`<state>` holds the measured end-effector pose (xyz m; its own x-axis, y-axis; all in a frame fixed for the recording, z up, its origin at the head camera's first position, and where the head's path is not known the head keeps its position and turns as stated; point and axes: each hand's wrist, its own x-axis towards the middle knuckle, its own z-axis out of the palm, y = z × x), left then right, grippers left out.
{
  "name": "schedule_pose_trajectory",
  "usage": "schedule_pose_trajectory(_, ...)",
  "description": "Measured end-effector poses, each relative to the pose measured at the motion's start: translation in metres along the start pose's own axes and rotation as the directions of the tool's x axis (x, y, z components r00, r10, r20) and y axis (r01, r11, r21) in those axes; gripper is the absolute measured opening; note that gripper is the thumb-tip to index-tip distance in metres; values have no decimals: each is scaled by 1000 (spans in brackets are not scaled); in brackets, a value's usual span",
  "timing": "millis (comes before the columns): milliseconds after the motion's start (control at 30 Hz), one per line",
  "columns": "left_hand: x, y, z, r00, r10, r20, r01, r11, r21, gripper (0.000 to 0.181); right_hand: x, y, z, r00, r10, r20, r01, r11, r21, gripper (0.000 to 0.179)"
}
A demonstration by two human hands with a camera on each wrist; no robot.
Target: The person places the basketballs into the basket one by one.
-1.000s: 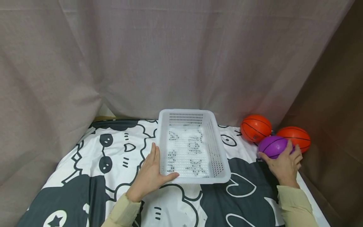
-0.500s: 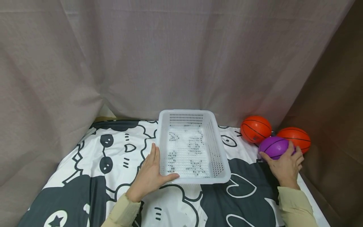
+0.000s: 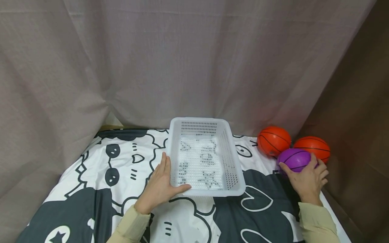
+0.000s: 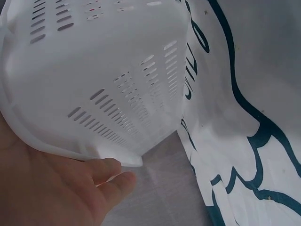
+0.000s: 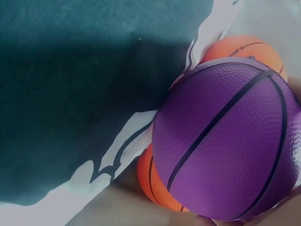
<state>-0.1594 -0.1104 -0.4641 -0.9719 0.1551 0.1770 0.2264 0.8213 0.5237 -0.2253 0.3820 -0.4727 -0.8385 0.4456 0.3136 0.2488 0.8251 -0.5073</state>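
A white perforated plastic basket [image 3: 235,148] sits in the middle of the cloth with nothing in it. My left hand [image 3: 159,187] rests against its near-left corner, fingers straight along the left side and thumb over the near rim. In the left wrist view, the fingertips [image 4: 120,183] touch the basket's rim. On the right, my right hand [image 3: 308,179] grips a small purple basketball [image 3: 293,159], with the thumb on its left and fingers curled over its right. The right wrist view has the purple ball large, in front of two orange balls.
Directly behind the purple ball lie two orange basketballs, one at the left [image 3: 273,140] and one at the right [image 3: 314,146]. A black-and-white cartoon-print cloth [image 3: 127,168] covers the table. Grey-brown curtains [image 3: 170,60] hang at the back and sides.
The purple ball and my right hand have shifted slightly toward me. The left orange ball has rolled a little nearer. My left hand stays at the basket.
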Motion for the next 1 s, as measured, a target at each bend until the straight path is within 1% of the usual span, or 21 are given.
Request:
schedule_pose_trajectory(200,0,0,1,1000,-1,-4,1,1000,2,134,0,-1,-9,1000,28,-1,-28,1000,-11,120)
schedule_pose_trajectory(333,0,0,1,1000,-7,-1,7,1000,3,134,0,-2,-15,999,47,-16,-47,999,7,120)
schedule_pose_trajectory(467,0,1,0,1000,-3,-1,3,1000,8,133,-1,-5,-22,997,41,-59,-39,999,39,117)
schedule_pose_trajectory(533,-1,0,0,1000,-2,-4,2,1000,10,133,-2,-9,-25,997,39,-65,-36,998,49,116)
schedule_pose_trajectory(733,0,0,1,1000,-8,2,8,1000,4,133,-7,-21,-32,997,41,-62,-36,996,78,114)
schedule_pose_trajectory(900,-1,1,1,1000,-7,0,7,1000,3,133,-10,-30,-35,997,29,-73,-22,995,99,113)
schedule_pose_trajectory(1000,-1,1,0,1000,-5,-1,5,1000,9,133,-12,-35,-37,997,24,-67,-16,994,112,113)
